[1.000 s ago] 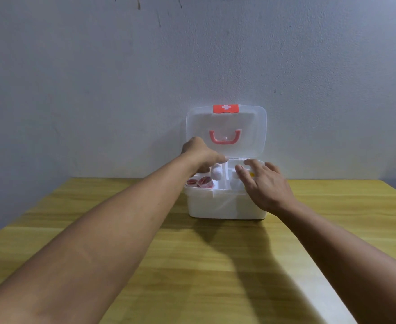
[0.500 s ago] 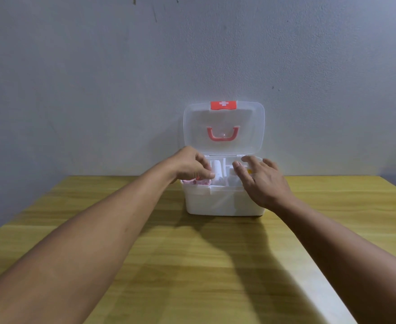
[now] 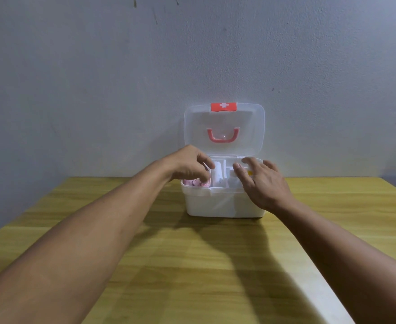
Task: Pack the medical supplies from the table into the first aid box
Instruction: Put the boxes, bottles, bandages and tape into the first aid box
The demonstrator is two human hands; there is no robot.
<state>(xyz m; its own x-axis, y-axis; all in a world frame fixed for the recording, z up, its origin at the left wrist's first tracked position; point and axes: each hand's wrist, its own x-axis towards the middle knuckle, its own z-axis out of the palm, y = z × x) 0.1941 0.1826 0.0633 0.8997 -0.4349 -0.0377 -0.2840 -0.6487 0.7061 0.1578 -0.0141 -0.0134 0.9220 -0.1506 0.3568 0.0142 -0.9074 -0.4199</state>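
Note:
A white first aid box (image 3: 222,204) stands at the far middle of the wooden table, its clear lid (image 3: 224,129) upright with a red handle and red cross latch. Inside its top tray I see pink-wrapped items (image 3: 196,183) in the left compartment, a white roll (image 3: 218,175) in the middle and something yellow (image 3: 249,173) behind my right fingers. My left hand (image 3: 188,166) hovers over the left compartment, fingers curled downward; whether it holds anything is hidden. My right hand (image 3: 261,182) rests over the right compartment and rim, fingers spread.
The wooden table (image 3: 192,265) stretches toward me, its far edge against a grey wall (image 3: 98,90). My forearms cast shadows across the table's middle. The right table edge runs diagonally at the lower right.
My left hand has dropped from the lid's lower edge to the left compartment. The right hand has hardly moved. The camera view shifted slightly.

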